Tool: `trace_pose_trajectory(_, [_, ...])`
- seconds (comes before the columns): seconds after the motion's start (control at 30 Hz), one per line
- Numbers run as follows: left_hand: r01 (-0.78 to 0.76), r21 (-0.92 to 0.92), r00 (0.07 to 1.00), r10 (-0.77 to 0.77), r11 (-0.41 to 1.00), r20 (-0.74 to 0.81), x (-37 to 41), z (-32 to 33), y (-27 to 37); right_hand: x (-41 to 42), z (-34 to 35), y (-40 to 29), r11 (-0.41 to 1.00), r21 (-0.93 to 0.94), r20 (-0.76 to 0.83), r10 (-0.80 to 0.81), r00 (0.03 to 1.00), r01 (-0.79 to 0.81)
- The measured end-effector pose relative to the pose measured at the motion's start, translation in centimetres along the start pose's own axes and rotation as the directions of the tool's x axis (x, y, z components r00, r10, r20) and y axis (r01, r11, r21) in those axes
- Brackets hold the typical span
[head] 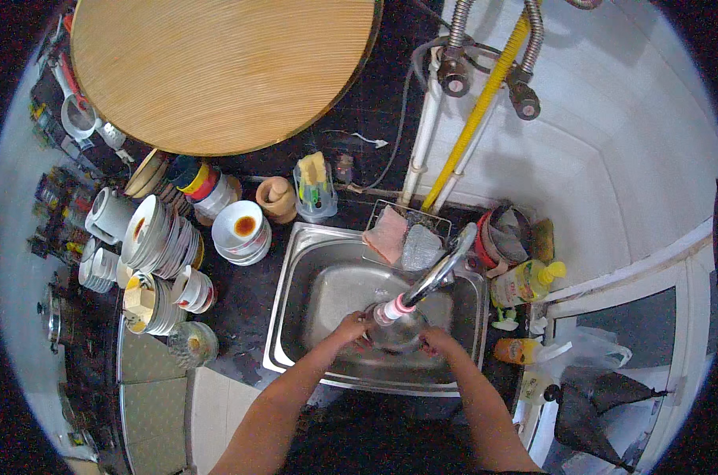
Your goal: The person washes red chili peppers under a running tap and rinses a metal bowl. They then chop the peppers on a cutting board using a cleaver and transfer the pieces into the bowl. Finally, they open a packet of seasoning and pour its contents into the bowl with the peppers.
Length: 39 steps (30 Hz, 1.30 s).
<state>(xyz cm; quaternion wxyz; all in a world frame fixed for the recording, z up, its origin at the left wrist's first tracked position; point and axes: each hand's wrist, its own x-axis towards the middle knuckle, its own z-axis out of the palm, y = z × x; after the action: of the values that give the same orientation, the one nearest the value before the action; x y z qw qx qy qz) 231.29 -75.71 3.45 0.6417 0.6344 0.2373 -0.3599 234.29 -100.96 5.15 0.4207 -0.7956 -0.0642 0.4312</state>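
Both my hands grip a round metal bowl (402, 339) by its opposite sides, inside a stainless steel sink (329, 291). My left hand (353, 330) is on the bowl's left rim. On its right rim is my right hand (437, 341). Directly above the bowl hangs the pink-and-white nozzle (396, 307) of a chrome faucet (439, 270), which hides part of the bowl. Whether water runs cannot be made out. At the sink's back edge a wire rack (375, 221) holds a pink cloth (388, 233) and a silvery scrubbing cloth (421, 248).
Left of the sink stand stacked bowls (240, 234), stacked plates (157, 237), cups (194, 291) and a glass jar (194, 344). A wooden mortar (276, 202) and a sponge holder (315, 199) are behind. Detergent bottles (516, 285) line the right edge. A large round board (228, 71) leans at the back.
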Motion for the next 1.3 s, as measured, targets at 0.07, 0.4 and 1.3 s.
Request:
trace_pose_trajectory(0.07, [-0.082,0.039,0.996,0.081,0.996,0.024,-0.3,-0.1,-1.4,-0.1,1.8,2.4,0.978,-0.163,-0.105,-0.147,0.984,0.129])
trace_pose_trajectory(0.4, [-0.069,0.027,0.990,0.071,0.997,-0.121,-0.4,0.8,1.0,1.1,2.2,0.4,0.971,0.216,-0.285,0.160,0.945,-0.099])
trace_pose_trajectory(1.3, [-0.439,0.889,0.730,0.627,0.126,0.272,-3.4,2.1,-2.6,3.9,3.2,0.0,0.988,0.150,-0.392,0.083,0.916,-0.026])
